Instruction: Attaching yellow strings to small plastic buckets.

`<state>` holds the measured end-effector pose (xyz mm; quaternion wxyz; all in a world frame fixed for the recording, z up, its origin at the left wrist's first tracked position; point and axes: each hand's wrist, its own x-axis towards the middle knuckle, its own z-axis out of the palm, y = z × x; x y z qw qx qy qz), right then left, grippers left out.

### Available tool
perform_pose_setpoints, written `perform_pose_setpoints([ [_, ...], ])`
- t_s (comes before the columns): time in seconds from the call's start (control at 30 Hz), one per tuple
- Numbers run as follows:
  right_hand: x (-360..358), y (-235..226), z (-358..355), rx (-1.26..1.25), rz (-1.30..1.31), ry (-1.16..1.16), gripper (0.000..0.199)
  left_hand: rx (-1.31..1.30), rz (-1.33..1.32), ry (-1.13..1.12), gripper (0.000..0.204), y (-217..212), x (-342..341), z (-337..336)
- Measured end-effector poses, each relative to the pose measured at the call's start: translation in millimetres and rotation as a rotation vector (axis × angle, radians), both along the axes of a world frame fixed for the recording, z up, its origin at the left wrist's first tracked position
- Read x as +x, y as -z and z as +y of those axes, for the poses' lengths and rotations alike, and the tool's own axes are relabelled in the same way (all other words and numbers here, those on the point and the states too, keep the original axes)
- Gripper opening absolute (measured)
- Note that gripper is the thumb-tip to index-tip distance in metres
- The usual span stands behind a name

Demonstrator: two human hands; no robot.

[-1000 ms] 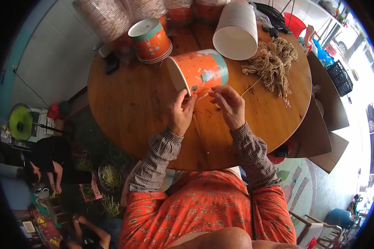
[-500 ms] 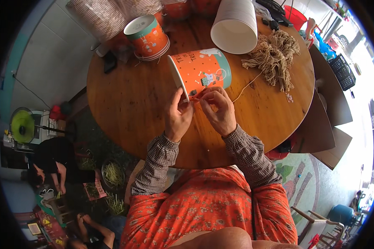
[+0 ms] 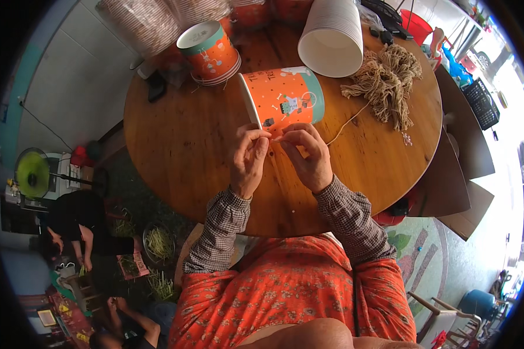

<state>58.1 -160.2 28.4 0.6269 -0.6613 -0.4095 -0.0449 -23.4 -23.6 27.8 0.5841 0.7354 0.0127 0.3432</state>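
An orange and green paper tub (image 3: 285, 99) lies on its side on the round wooden table (image 3: 186, 157), its white rim turned left. My left hand (image 3: 250, 157) is closed, thumb and fingertips pinched at the tub's rim; what lies between them is too small to make out. My right hand (image 3: 308, 154) is closed in a pinch just beside it, fingertips nearly meeting the left ones under the tub. From a bundle of tan string (image 3: 384, 81), a single string (image 3: 348, 123) runs to my right hand, where the fingers hide its end.
A short stack of similar tubs (image 3: 211, 55) stands at the back left, near bagged stacks (image 3: 140, 26). A nested white stack (image 3: 330, 49) lies behind the tub. Cardboard flaps (image 3: 442, 174) rise beside the table's right edge. Two people (image 3: 78, 227) work at the lower left.
The left fingers have closed from a looser spread into a pinch at the rim. The tub has turned slightly. Both hands stay close together.
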Motion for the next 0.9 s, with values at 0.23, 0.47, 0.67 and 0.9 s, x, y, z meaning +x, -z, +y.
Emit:
perform_pose_setpoints([
  [0.23, -3, -3, 1, 0.019, -0.057, -0.022, 0.014, 0.329, 0.041, -0.118, 0.021, -1, -3, 5],
  [0.47, -5, -8, 1, 0.012, -0.02, -0.053, 0.013, 0.344, 0.053, -0.206, 0.018, -6, -3, 1],
  [0.67, -4, -8, 0, 0.019, -0.009, -0.082, 0.011, 0.211, 0.038, -0.125, 0.022, -6, -9, 3],
  [0.9, -6, -7, 2, 0.004, -0.021, -0.129, 0.011, 0.333, 0.074, -0.202, 0.017, -4, -12, 0],
])
